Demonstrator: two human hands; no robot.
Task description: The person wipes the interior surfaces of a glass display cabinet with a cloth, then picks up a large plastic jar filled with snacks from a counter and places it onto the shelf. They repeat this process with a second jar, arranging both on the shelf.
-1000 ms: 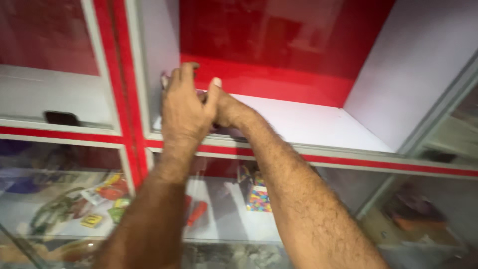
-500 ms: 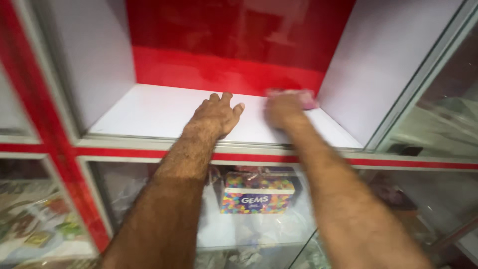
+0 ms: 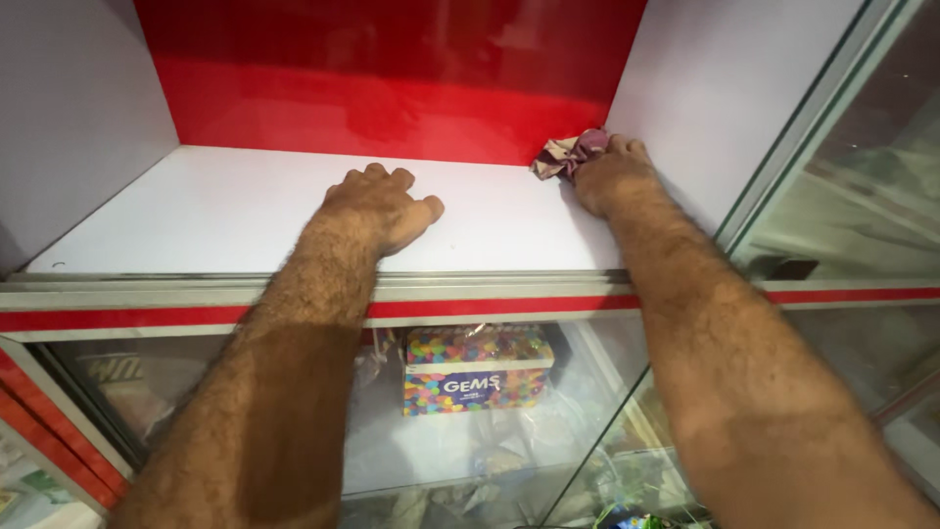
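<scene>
R fingers (image 3: 627, 149) clamped round a crumpled cloth (image 3: 566, 155), w/ the right hand (image 3: 612, 174) in the back-right corner of the white shelf (image 3: 206, 211). Left hand (image 3: 377, 201) flat, fingers loosely together, holding nothing. Looks like wiping, at the corner; next stroke prob needs a sweep leftward. Cloth's long axis runs left-right, loose end pointing left.

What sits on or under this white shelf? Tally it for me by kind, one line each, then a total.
Hands: 2, the left hand flat on the white shelf, the right hand in the back corner
Crumpled cloths: 1, the cloth under the right hand
Colourful candy boxes: 1, the box on the glass shelf below
Total: 4
</scene>
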